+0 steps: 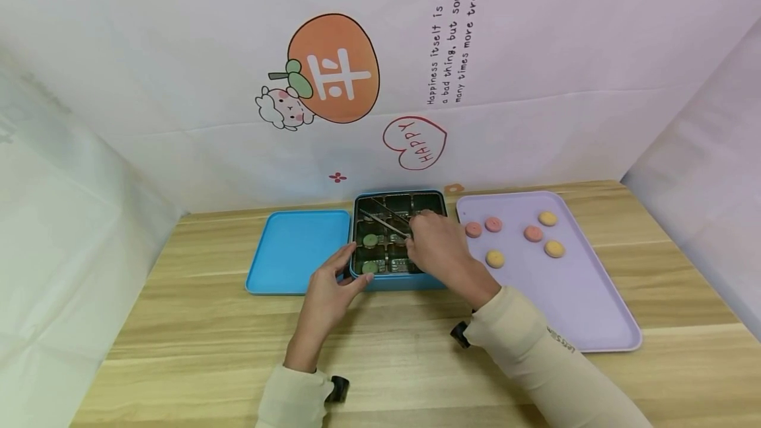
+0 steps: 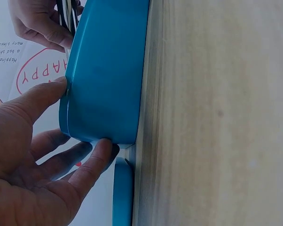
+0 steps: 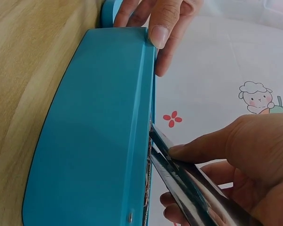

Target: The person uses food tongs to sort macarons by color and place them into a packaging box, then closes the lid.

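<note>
A blue tin box [image 1: 404, 283] holds a dark divided insert. Round green cookies [image 1: 370, 241] sit in its left column of compartments. My left hand [image 1: 329, 289] grips the box's near left corner, thumb at the front rim and fingers along the left side. Metal tongs [image 1: 386, 222] are in my right hand [image 1: 438, 243], pinched between thumb and fingers. Their two arms stand apart, with the tips over the far left compartment. In the right wrist view the tong ends [image 3: 155, 141] dip behind the box rim. My right hand hides part of the right compartments.
Left of the box lies a flat blue lid [image 1: 300, 249]. To the right, a lilac tray [image 1: 571, 302] carries pink cookies [image 1: 493, 224] and yellow cookies [image 1: 495, 258]. A printed cloth [image 1: 535, 84] hangs behind the wooden table [image 1: 196, 322].
</note>
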Available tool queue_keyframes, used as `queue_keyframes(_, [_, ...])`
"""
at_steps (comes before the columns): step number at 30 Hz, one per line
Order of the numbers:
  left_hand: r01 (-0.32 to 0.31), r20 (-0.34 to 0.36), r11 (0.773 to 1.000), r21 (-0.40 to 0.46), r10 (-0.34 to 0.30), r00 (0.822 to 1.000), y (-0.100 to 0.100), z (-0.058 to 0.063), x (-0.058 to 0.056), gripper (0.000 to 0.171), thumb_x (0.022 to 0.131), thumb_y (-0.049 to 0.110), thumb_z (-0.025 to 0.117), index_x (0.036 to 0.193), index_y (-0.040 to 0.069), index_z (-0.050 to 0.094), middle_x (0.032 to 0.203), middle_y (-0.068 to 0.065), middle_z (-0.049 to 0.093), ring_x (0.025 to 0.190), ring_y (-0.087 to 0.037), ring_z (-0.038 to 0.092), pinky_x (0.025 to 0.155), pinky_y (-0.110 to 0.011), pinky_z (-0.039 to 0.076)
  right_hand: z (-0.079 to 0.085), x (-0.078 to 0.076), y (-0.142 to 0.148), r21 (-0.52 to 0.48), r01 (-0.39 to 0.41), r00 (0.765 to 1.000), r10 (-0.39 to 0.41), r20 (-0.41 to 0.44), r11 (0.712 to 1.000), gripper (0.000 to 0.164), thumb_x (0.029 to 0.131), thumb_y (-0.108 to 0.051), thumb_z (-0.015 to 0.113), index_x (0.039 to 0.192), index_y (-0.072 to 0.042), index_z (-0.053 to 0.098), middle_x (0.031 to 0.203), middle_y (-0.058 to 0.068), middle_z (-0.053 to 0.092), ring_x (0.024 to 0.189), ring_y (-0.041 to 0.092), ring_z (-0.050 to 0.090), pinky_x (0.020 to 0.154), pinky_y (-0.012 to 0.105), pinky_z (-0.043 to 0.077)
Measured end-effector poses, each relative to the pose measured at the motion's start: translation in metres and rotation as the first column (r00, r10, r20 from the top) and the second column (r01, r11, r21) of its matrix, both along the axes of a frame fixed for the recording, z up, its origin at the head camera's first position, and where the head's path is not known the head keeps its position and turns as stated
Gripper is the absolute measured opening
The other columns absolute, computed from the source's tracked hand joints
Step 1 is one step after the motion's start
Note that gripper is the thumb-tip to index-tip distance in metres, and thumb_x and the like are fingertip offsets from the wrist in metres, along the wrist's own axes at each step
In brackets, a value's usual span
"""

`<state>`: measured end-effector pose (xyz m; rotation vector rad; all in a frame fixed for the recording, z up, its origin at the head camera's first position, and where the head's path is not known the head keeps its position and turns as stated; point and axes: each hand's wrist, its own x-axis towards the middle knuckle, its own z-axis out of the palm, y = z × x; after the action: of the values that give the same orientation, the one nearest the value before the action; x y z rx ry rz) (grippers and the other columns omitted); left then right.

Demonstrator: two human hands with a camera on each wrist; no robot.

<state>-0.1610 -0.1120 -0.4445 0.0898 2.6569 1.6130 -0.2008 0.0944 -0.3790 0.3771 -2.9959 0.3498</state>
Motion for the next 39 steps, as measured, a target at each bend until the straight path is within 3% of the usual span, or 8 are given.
queue_keyframes(10, [-0.003,0.001,1.0,0.009,0.003,1.0,0.0,0.0,0.0,0.071,0.095,0.016,0.08,0.158,0.011,0.047,0.168,-0.017,0.038,0.152,-0.037,0.041,0.104,-0.044,0.06,0.0,0.0,-0.001,0.005,0.012,0.999,-0.012,0.029,1.0,0.018,0.097,-0.021,0.076,0.099,-0.004,0.08,0.096,0.013,0.072,0.069,0.024,0.063,0.048,0.034,0.05])
queue_keyframes(16, [-0.002,-0.004,1.0,0.006,0.002,1.0,0.002,0.0,0.0,0.07,0.095,0.016,0.08,0.158,0.01,0.048,0.167,-0.017,0.039,0.152,-0.037,0.041,0.103,-0.045,0.06,0.0,0.004,0.003,-0.006,0.018,0.998,-0.017,0.062,1.0,0.023,0.099,-0.022,0.073,0.111,-0.002,0.079,0.11,0.018,0.073,0.08,0.03,0.069,0.053,0.037,0.053])
queue_keyframes(25, [-0.009,0.008,1.0,0.003,0.009,1.0,0.0,0.0,0.0,0.071,0.095,0.018,0.08,0.158,0.011,0.048,0.168,-0.016,0.038,0.152,-0.037,0.042,0.103,-0.044,0.06,0.0,0.009,0.014,-0.039,0.015,0.999,-0.013,0.039,0.999,0.029,0.099,-0.02,0.073,0.12,0.0,0.076,0.111,0.02,0.073,0.09,0.034,0.072,0.062,0.043,0.06])
queue_keyframes(35, [-0.01,0.018,1.0,-0.005,0.011,1.0,0.0,-0.001,0.0,0.071,0.096,0.019,0.079,0.159,0.013,0.047,0.168,-0.015,0.037,0.149,-0.036,0.047,0.102,-0.043,0.061,0.007,0.031,0.044,-0.057,0.056,0.998,-0.055,0.021,0.997,0.033,0.099,-0.019,0.071,0.124,0.001,0.074,0.115,0.024,0.072,0.092,0.043,0.072,0.064,0.057,0.062])
queue_keyframes(39, [-0.013,0.026,1.0,-0.001,0.013,1.0,0.001,0.0,0.0,0.072,0.096,0.019,0.079,0.159,0.015,0.047,0.169,-0.014,0.037,0.151,-0.036,0.044,0.103,-0.043,0.061,0.011,0.041,0.059,-0.059,0.085,0.996,-0.084,0.008,0.995,0.032,0.098,-0.02,0.073,0.123,0.0,0.075,0.11,0.023,0.071,0.079,0.042,0.07,0.053,0.051,0.057])
